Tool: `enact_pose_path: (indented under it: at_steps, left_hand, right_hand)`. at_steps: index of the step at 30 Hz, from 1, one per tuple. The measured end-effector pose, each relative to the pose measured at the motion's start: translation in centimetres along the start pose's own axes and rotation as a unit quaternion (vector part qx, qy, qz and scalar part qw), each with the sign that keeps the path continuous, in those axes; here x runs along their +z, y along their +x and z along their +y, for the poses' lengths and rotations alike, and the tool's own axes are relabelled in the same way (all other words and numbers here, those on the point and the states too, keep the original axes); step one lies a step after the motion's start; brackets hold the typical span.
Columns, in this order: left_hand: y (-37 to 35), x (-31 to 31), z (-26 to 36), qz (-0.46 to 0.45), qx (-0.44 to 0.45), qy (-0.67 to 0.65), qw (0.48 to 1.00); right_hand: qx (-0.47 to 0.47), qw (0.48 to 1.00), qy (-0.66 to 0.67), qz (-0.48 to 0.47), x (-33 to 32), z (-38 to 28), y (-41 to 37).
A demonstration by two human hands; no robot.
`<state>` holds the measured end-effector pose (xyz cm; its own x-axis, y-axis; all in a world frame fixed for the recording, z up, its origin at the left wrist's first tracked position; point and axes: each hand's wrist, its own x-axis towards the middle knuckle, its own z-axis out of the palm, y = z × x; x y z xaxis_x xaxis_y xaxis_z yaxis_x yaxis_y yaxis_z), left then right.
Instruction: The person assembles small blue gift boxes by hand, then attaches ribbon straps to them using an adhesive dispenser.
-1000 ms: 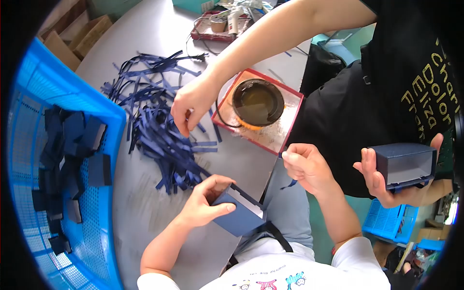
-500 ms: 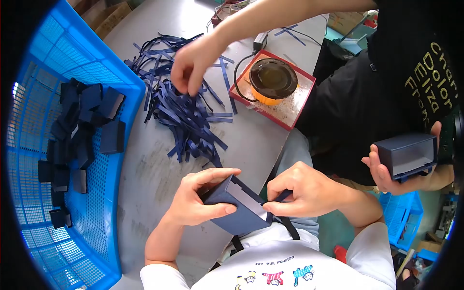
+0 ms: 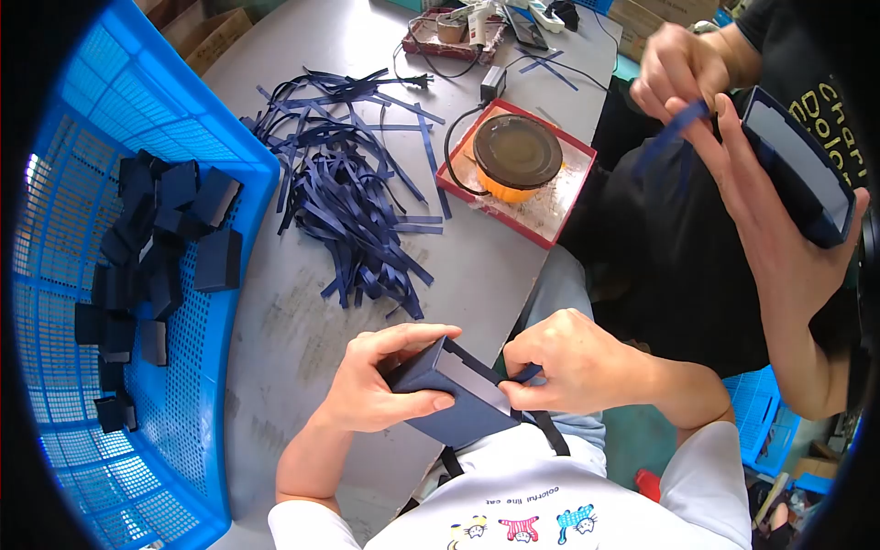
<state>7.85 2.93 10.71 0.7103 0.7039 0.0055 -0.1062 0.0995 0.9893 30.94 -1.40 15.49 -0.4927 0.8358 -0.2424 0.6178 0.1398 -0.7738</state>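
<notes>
A dark blue box with a pale inside is gripped by my left hand, its thumb on the near side and fingers over the far end. At the box's right edge, my right hand pinches a short piece of dark blue ribbon. A tangled pile of dark blue ribbons lies on the grey table beyond my hands.
On the left stands a blue basket with several dark boxes. A round pot sits in a red tray. At right, a co-worker holds another box and a ribbon.
The co-worker's hand has moved from the ribbon pile to the right with a ribbon, and their box is now raised and tilted. My hands have barely moved.
</notes>
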Motion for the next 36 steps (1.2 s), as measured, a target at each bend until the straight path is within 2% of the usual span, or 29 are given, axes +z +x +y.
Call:
enact_pose_path:
  at_steps: [1, 3, 5, 6, 7, 8, 9, 11, 13, 14, 15, 17, 18, 21, 26, 28, 30, 31, 34, 35, 36]
  left_hand:
    - [0.0, 0.0, -0.1, 0.0, -0.002, -0.007, 1.0]
    - [0.0, 0.0, -0.6, 0.0, -0.004, -0.014, 1.0]
    - [0.1, -0.2, -1.2, 0.018, -0.035, -0.03, 0.999]
    - [0.1, -0.4, -1.0, 0.019, -0.041, -0.063, 0.997]
    - [0.2, -0.5, -1.1, 0.021, -0.041, -0.062, 0.997]
    - [0.2, -0.7, -1.3, 0.048, -0.031, -0.061, 0.997]
    - [0.1, -0.7, -1.6, 0.077, -0.022, -0.061, 0.995]
    - [0.1, -0.9, -2.0, 0.08, -0.02, -0.058, 0.995]
    - [0.3, -0.8, -2.2, 0.083, -0.022, -0.043, 0.995]
    - [0.5, -0.6, -2.4, 0.078, -0.023, -0.044, 0.996]
    - [0.7, -0.3, -2.6, 0.079, -0.033, -0.052, 0.995]
    - [1.0, 0.0, -2.9, 0.079, -0.046, -0.056, 0.994]
    - [1.1, -0.1, -3.1, 0.092, -0.049, -0.048, 0.993]
    - [0.9, -1.4, -3.7, 0.112, -0.062, -0.027, 0.991]
    - [0.7, -2.8, -5.2, 0.129, -0.118, 0.022, 0.984]
    - [0.7, -3.1, -5.4, 0.123, -0.128, 0.017, 0.984]
    - [1.2, -3.1, -5.4, 0.121, -0.146, 0.011, 0.982]
    - [1.6, -3.0, -5.3, 0.12, -0.147, 0.011, 0.982]
    - [2.9, -2.2, -5.5, 0.076, -0.148, 0.03, 0.986]
    - [3.5, -1.8, -5.5, 0.057, -0.15, 0.031, 0.987]
    - [4.2, -1.4, -5.4, 0.038, -0.152, 0.032, 0.987]
  right_hand:
    - [0.001, 1.0, 0.0, 0.0, 0.3, 0.4, 0.1]
    - [-0.055, 0.997, -0.021, 0.05, 1.1, 1.6, 0.2]
    - [-0.047, 0.997, -0.029, 0.055, 0.6, 2.1, 0.4]
    - [-0.088, 0.993, -0.003, 0.073, -0.2, 2.7, 0.6]
    - [-0.177, 0.966, 0.031, 0.186, -0.6, 3.4, 0.9]
    - [-0.156, 0.938, 0.147, 0.272, -0.1, 4.2, 0.6]
    - [-0.089, 0.911, 0.237, 0.324, 0.4, 5.0, -0.2]
    - [0.007, 0.924, 0.246, 0.293, 0.8, 4.9, -1.4]
    - [-0.01, 0.883, 0.415, 0.218, 3.9, 6.0, -0.6]
    - [0.048, 0.883, 0.43, 0.183, 4.3, 5.5, -0.4]
    - [0.135, 0.835, 0.507, 0.166, 5.2, 5.4, 0.0]
    - [0.138, 0.755, 0.614, 0.182, 5.4, 5.7, 0.8]
    - [0.122, 0.739, 0.619, 0.237, 5.3, 5.7, 1.2]
    - [0.084, 0.724, 0.611, 0.31, 3.6, 6.7, 1.3]
    - [0.003, 0.662, 0.624, 0.415, 1.6, 9.8, 1.9]
    - [-0.012, 0.654, 0.642, 0.399, 0.6, 10.1, 2.0]
    - [0.005, 0.559, 0.7, 0.443, -0.3, 9.4, 2.8]
    - [-0.013, 0.546, 0.719, 0.429, -1.0, 8.9, 2.8]
    - [-0.022, 0.543, 0.745, 0.387, -1.8, 10.4, 3.1]
    - [-0.027, 0.585, 0.724, 0.363, -2.1, 11.4, 3.1]
    - [0.011, 0.623, 0.676, 0.394, -2.5, 11.5, 3.3]
